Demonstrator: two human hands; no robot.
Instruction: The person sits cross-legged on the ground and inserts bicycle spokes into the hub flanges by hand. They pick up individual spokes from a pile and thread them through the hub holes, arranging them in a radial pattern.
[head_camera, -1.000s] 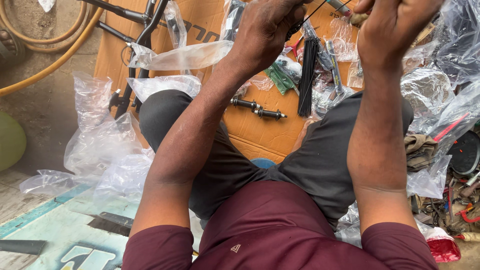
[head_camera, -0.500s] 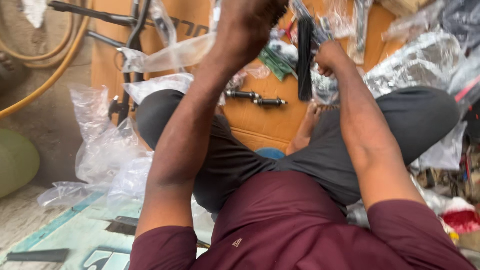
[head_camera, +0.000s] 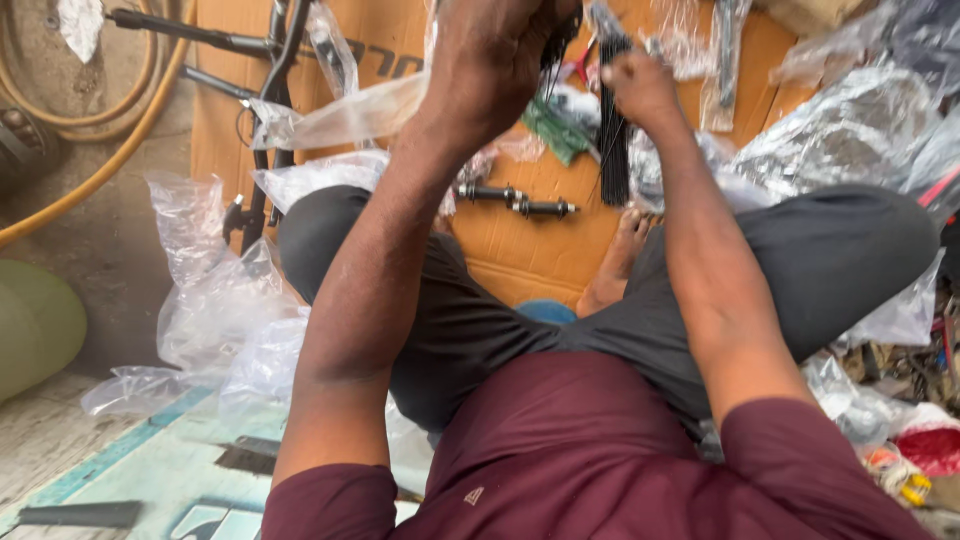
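A: Step?
B: Sorting thin black spokes (head_camera: 612, 130), I'd judge. Left hand (head_camera: 490, 60) fisted on a few; right hand (head_camera: 640, 85) closed round the bundle, standing on the cardboard (head_camera: 520, 250) nr its far edge.
A: Next?
B: Prob. needs one strand pulled free w/o tangling.
A: Vs earlier?
B: Right hand dropped lower, onto the bundle.

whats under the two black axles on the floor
The two black axles lie on a flattened brown cardboard sheet. What is beneath the cardboard is covered and cannot be seen.
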